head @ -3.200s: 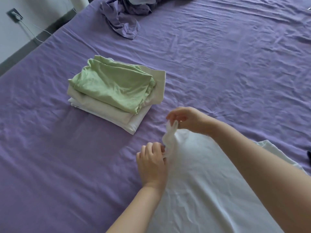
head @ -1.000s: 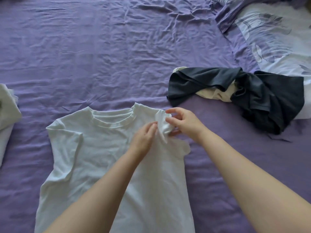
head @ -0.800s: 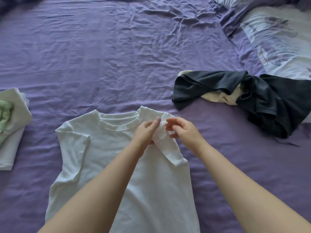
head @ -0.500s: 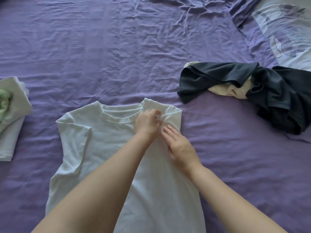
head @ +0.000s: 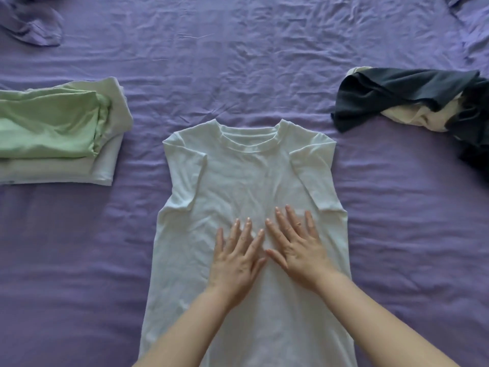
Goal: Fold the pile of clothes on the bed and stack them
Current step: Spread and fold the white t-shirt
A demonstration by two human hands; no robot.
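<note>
The right sleeve, pinched and pulled inward half a second ago, now lies folded onto the chest, and both hands have let go. The left hand [head: 236,258] and right hand [head: 296,247] rest flat on the shirt [head: 246,181], fingers straight and spread, gripping nothing. Judging by this, the sleeves are done and smoothing precedes the body folds. The shirt lies face up at bed [head: 238,62] centre, collar at twelve o'clock, faintly creased. The stack [head: 58,133] sits at nine o'clock, the dark clothes [head: 402,94] at two.
</note>
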